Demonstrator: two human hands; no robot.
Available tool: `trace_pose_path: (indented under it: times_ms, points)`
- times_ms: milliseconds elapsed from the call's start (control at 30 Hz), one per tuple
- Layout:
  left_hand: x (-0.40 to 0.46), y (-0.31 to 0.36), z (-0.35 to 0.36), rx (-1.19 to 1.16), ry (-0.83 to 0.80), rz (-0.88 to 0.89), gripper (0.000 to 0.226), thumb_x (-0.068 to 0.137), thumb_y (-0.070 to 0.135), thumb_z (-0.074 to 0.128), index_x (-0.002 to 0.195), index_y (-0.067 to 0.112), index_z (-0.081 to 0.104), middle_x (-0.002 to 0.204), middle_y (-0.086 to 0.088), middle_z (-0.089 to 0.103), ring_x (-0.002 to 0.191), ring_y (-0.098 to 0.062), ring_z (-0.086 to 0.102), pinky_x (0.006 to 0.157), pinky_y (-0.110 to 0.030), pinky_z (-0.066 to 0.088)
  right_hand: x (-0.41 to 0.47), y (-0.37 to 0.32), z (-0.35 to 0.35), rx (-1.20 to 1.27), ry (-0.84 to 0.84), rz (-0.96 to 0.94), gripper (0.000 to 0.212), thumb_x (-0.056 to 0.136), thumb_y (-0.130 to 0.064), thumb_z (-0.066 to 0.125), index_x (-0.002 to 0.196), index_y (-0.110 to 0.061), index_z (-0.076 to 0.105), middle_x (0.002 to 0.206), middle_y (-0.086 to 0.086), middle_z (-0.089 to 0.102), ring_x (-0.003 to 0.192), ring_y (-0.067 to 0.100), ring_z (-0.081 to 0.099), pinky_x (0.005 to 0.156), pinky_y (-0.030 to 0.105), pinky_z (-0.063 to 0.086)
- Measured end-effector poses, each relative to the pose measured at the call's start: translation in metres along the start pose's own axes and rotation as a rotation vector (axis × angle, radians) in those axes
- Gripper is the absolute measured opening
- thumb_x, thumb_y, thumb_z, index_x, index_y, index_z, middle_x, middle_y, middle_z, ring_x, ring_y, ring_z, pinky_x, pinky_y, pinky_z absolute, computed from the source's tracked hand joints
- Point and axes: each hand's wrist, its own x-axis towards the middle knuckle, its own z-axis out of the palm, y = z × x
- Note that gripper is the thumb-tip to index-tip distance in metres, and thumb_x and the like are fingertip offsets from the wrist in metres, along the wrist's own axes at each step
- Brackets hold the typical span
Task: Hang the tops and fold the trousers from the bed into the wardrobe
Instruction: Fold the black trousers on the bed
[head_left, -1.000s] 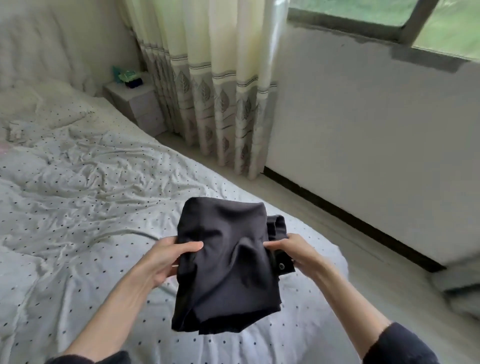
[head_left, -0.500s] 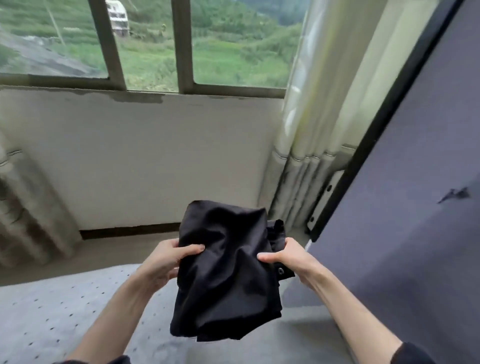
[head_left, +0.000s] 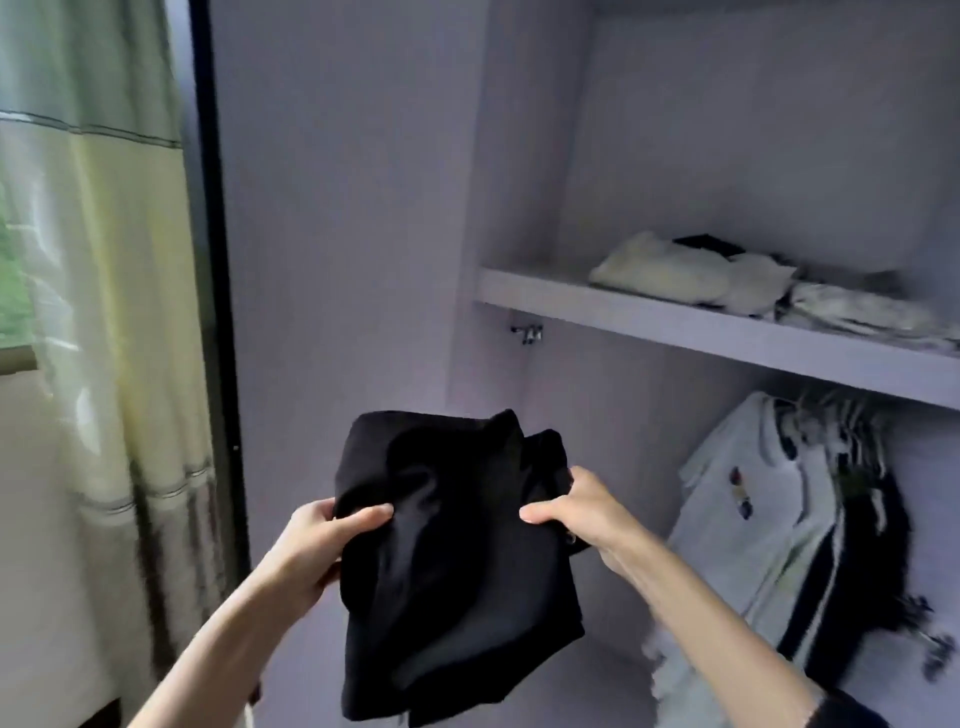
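Bare forearms; dark sleeve (head_left: 852, 709) pushed up right arm, possibly navy.

The trousers (head_left: 457, 566) are black cloth, matt with a faint sheen along the creases, soft and rumpled. The wardrobe (head_left: 353, 208) panels and shelf (head_left: 675, 319) look smooth, matt and painted pale lilac. A small bracket (head_left: 527, 333) under the shelf looks like shiny metal. On the shelf lies cream cloth (head_left: 670, 278), soft and creased. To the left, the curtain (head_left: 104, 312) is thin, slightly glossy cloth.
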Motion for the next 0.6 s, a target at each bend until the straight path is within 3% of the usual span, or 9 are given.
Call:
trace_pose_path:
  times_ms: [67,200,300,400,500,600]
  points:
    - [0.024,0.026,0.023,0.017,-0.094,0.05,0.019,0.08,0.01,0.07,0.095,-0.001,0.066,0.097,-0.016,0.071,0.092,-0.03,0.067,0.092,-0.045,0.05,0.0,-0.017,-0.029,0.018,0.112,-0.004,0.036,0.075,-0.005,0.072,0.105,-0.011,0.054,0.096,0.0,0.065,0.085,0.013,0.062,0.062,0.023,0.046]
    - [0.061,0.086,0.071,0.041,-0.264,0.14,0.027,0.072,0.015,0.079,0.092,0.003,0.066,0.1,-0.013,0.071,0.09,-0.026,0.065,0.087,-0.037,0.049,0.0,-0.053,-0.085,0.036,0.302,-0.049,0.024,0.076,-0.005,0.073,0.093,-0.013,0.058,0.092,0.003,0.067,0.085,0.017,0.064,0.074,0.034,0.055]
    - [0.088,0.128,0.105,0.06,-0.368,0.195,0.029,0.072,0.018,0.079,0.094,0.006,0.066,0.103,-0.008,0.07,0.096,-0.024,0.064,0.091,-0.036,0.047,0.007,-0.077,-0.125,0.038,0.398,-0.076,0.026,0.075,-0.006,0.074,0.099,-0.009,0.065,0.098,0.005,0.07,0.092,0.023,0.066,0.086,0.042,0.054]
    - [0.122,0.167,0.137,0.079,-0.425,0.262,0.018,0.079,0.015,0.071,0.094,0.008,0.064,0.102,-0.005,0.07,0.099,-0.022,0.065,0.094,-0.036,0.049,0.026,-0.1,-0.16,0.087,0.448,-0.107,0.028,0.076,-0.005,0.073,0.103,-0.008,0.066,0.1,0.006,0.07,0.091,0.021,0.066,0.076,0.034,0.055]
    - [0.163,0.207,0.164,0.103,-0.436,0.307,0.029,0.078,0.017,0.073,0.102,0.004,0.063,0.107,-0.007,0.068,0.101,-0.023,0.064,0.092,-0.035,0.05,0.059,-0.124,-0.192,0.127,0.471,-0.14,0.034,0.075,-0.004,0.074,0.107,-0.005,0.063,0.102,0.009,0.068,0.09,0.024,0.066,0.065,0.031,0.054]
    - [0.209,0.248,0.19,0.126,-0.419,0.337,0.043,0.076,0.019,0.074,0.114,0.003,0.06,0.112,-0.008,0.066,0.104,-0.024,0.062,0.088,-0.033,0.051,0.106,-0.149,-0.226,0.155,0.464,-0.175,0.042,0.072,-0.006,0.077,0.111,-0.003,0.061,0.106,0.012,0.066,0.093,0.027,0.065,0.069,0.036,0.056]
